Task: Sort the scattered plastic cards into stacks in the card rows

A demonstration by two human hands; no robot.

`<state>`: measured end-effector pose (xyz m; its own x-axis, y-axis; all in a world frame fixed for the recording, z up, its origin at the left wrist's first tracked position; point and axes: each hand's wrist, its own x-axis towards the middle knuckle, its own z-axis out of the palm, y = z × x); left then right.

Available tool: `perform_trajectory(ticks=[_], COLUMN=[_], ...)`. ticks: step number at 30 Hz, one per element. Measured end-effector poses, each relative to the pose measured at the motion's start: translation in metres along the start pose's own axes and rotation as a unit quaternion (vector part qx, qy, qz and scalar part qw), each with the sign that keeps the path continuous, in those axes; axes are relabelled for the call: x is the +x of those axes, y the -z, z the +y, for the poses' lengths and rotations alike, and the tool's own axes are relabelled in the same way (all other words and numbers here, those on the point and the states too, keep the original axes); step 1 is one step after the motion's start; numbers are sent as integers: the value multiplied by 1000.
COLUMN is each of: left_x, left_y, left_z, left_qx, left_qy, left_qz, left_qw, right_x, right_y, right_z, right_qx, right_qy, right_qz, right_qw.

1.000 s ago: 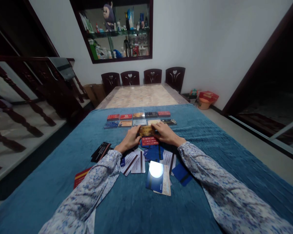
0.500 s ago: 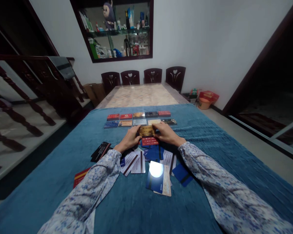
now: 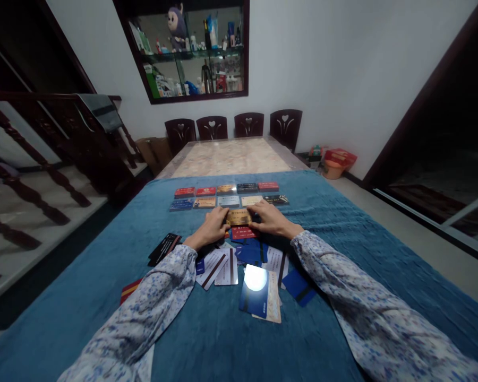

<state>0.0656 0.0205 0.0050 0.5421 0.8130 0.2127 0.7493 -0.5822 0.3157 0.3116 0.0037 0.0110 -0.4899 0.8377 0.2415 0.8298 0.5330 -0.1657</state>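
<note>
gold card [image 3: 239,216] is between left hand [image 3: 210,228] and right hand [image 3: 274,218], fingers and thumbs closed on its short ends, just beyond a red card [image 3: 244,233]. past it, ten stacks [image 3: 228,201] already stand in two rows; loose cards [image 3: 227,269] nearer lie scattered, not yet stacked.

Over a blue cloth [image 3: 207,339], a person's left hand [image 3: 211,229] and right hand [image 3: 271,219] grip a gold card [image 3: 239,216] by its sides. Loose cards [image 3: 226,268] lie scattered nearer; two rows of card stacks [image 3: 228,201] sit beyond, with dark chairs [image 3: 250,124] behind.
</note>
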Motion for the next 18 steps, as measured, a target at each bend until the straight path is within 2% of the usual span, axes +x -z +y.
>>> perform_trajectory(ticks=[6,11,18], left_x=[4,12,25], left_y=[11,20,25], left_z=[-2,-13,-28], left_qx=[3,2,16], left_qy=[-10,-40,-38], left_qz=[-6,0,-7], left_qw=[1000,999,999], right_x=[10,22,37], right_y=[8,12,19], right_z=[1,3,1], right_qx=[-17,3,11], right_qy=[1,15,34], right_qz=[-12,-13,-21], right_qw=[1000,1000,999])
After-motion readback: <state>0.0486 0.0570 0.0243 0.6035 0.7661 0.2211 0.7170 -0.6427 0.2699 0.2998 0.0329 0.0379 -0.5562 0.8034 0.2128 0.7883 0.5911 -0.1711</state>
